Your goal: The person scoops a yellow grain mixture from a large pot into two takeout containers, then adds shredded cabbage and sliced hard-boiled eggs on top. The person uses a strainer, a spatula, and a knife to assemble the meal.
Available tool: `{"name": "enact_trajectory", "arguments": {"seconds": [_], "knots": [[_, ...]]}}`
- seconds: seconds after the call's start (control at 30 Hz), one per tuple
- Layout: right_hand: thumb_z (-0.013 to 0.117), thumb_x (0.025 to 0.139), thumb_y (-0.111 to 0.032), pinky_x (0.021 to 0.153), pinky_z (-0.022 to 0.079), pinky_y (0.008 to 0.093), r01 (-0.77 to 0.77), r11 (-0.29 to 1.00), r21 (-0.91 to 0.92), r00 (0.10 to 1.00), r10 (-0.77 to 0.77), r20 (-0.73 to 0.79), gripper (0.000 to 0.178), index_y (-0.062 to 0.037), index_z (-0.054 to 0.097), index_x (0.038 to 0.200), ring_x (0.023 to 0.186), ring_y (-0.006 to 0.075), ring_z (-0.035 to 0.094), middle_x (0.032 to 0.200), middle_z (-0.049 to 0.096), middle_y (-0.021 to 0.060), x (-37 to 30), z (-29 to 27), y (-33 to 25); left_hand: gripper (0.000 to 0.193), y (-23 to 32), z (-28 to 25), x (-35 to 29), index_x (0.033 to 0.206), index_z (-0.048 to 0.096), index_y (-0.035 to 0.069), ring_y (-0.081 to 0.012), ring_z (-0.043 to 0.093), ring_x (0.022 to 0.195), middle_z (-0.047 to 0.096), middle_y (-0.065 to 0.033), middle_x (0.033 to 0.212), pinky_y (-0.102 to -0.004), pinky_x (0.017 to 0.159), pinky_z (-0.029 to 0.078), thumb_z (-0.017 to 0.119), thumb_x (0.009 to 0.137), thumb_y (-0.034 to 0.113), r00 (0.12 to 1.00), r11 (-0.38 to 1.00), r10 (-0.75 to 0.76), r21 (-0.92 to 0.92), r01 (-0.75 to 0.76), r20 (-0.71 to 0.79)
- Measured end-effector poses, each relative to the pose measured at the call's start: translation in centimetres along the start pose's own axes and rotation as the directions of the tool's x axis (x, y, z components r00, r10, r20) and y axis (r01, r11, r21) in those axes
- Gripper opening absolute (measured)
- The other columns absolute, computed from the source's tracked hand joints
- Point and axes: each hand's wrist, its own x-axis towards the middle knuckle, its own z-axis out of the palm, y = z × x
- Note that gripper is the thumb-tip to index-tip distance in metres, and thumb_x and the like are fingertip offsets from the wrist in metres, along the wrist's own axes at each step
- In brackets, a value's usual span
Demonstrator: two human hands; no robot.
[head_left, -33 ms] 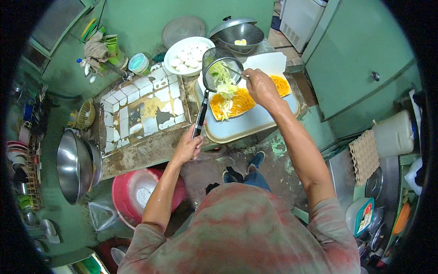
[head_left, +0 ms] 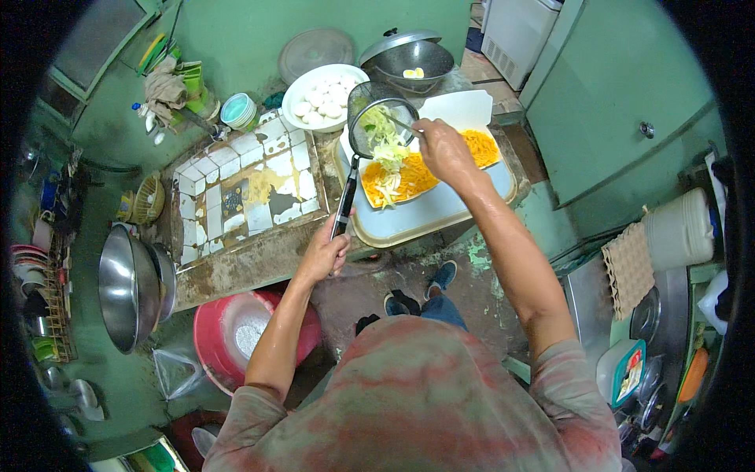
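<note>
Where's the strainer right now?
In the head view, the strainer is above centre, tilted toward the orange food, just right of the white bowl, its handle in the left hand.

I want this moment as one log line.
left hand: holds strainer; right hand: holds utensil; shredded greens: in strainer, on orange food

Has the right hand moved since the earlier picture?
Yes, slightly: the right hand has shifted left against the tray, uncovering a little more of the orange food on its right.
</note>
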Motion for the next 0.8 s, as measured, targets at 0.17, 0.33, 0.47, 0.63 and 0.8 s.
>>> {"name": "enact_trajectory", "arguments": {"seconds": [0.17,0.33,0.47,0.63,0.8], "knots": [[0.055,0.087,-0.005,0.084,0.050,0.0495,-0.047,0.998,0.044,0.998,0.049,-0.044,0.025,-0.0032,0.064,0.110,0.094,0.0425,0.062,0.099,0.063,0.0230,1.6,2.1,-1.8,0.053,1.1,0.8,-0.2,0.145,0.039,0.018,-0.0067,0.037,0.043,0.039,0.0039,0.063,-0.0252,0.038,0.037,0.044,0.093,0.008,0.999,0.997,-0.032,0.074,0.033,-0.020],[0.056,0.085,-0.006,0.082,0.051,0.0483,0.039,0.995,-0.094,0.989,-0.025,0.144,0.028,-0.0094,0.065,0.111,0.093,0.0398,0.063,0.102,0.064,0.0189,0.3,-0.8,-1.7,0.052,1.1,0.4,0.5,0.144,0.039,0.018,-0.0074,0.038,0.044,0.039,0.0034,0.063,-0.0261,0.039,0.037,0.046,0.094,0.011,0.999,0.993,0.007,0.116,-0.001,-0.048],[0.053,0.085,-0.008,0.077,0.053,0.0503,0.094,0.988,-0.124,0.994,-0.085,0.076,0.027,-0.0124,0.066,0.108,0.087,0.0405,0.066,0.099,0.064,0.0187,0.3,-2.0,-0.9,0.051,0.4,-0.2,1.1,0.144,0.040,0.019,-0.0079,0.039,0.045,0.041,0.0029,0.064,-0.0265,0.040,0.036,0.048,0.093,0.013,0.998,0.986,0.030,0.168,-0.022,-0.047],[0.056,0.084,-0.005,0.081,0.050,0.0493,0.080,0.991,-0.106,0.983,-0.061,0.170,0.027,-0.0133,0.065,0.109,0.093,0.0370,0.063,0.099,0.062,0.0151,-0.9,-0.8,-0.6,0.051,-0.9,-0.9,1.9,0.143,0.042,0.013,-0.0093,0.042,0.047,0.044,0.0025,0.063,-0.0273,0.042,0.037,0.050,0.092,0.013,0.992,0.973,0.051,0.231,-0.024,-0.115],[0.056,0.085,-0.007,0.079,0.052,0.0503,0.088,0.991,-0.098,0.980,-0.069,0.185,0.026,-0.0149,0.066,0.108,0.088,0.0394,0.064,0.100,0.062,0.0170,-2.6,-2.2,1.2,0.051,-1.7,-1.5,2.4,0.142,0.043,0.008,-0.0100,0.043,0.049,0.047,0.0016,0.063,-0.0279,0.046,0.038,0.051,0.091,0.011,0.977,0.913,0.170,0.394,-0.108,-0.128]]}}
